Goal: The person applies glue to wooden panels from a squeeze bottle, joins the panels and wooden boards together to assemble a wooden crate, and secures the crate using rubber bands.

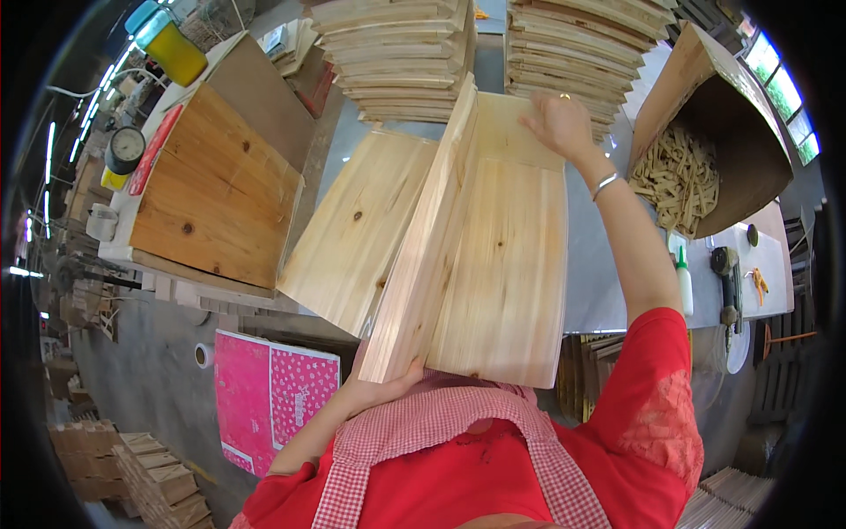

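Observation:
A light wooden board [500, 264] lies flat in front of me, its near end overhanging the table toward my apron. Along its left side a narrower wooden piece [421, 238] stands on edge, running from near to far. My left hand [392, 388] is closed on the near bottom end of this upright piece; some of its fingers are hidden beneath. At the far right corner of the flat board, my right hand [562, 126] is curled with the fingers bent down; whatever they hold is hidden. A second knotted board [352, 220] lies to the left.
Two stacks of wooden pieces [397, 62] [573, 53] stand at the back of the grey table [599, 264]. To the right are a tipped carton [749, 150] of small wooden strips [679, 172], a glue bottle [684, 282] and a power tool [728, 282]. A wooden box [216, 189] stands left.

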Motion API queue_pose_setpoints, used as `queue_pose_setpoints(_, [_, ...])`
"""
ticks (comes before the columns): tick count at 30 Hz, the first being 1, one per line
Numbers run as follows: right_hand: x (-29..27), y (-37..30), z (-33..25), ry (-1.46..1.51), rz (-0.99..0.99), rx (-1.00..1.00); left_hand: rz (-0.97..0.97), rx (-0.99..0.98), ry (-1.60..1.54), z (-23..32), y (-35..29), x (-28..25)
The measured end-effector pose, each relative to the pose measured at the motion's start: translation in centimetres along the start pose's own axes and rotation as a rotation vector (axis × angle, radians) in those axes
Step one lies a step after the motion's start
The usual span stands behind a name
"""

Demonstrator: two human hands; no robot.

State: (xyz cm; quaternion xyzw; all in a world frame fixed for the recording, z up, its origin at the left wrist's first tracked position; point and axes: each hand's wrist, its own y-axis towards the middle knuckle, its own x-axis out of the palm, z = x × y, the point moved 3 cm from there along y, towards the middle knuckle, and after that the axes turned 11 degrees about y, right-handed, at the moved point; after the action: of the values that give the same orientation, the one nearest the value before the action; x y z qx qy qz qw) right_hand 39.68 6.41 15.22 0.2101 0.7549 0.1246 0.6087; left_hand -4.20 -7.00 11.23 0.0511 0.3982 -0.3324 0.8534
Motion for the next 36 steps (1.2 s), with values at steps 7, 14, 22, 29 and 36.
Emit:
queue_pose_setpoints(7, [-0.2, 0.9, 0.6, 0.001, 0.003, -0.064, -0.006, 0.013, 0.068, 0.0, 0.9, 0.4])
queue_pose_setpoints(14, [0.2, 1.3, 1.0, -0.084, -0.083, -0.026, 0.200, 0.289, 0.075, -0.5, 1.3, 0.8])
queue_pose_setpoints(22, [-11.3, 7.2, -2.9, 0.273, 0.374, 0.027, 0.066, 0.122, -0.144, -2.5, 1.2, 1.9])
queue_pose_setpoints(29, [-35.5, 16.0, -8.6, 0.992, 0.943, 0.241, 0.184, 0.207, -0.183, -2.1, 0.6, 2.1])
queue_pose_setpoints(36, [-36.4, 17.8, -6.4, 1.026, 1.117, 0.158, -0.305, 0.091, 0.142, 0.9, 0.1, -0.8])
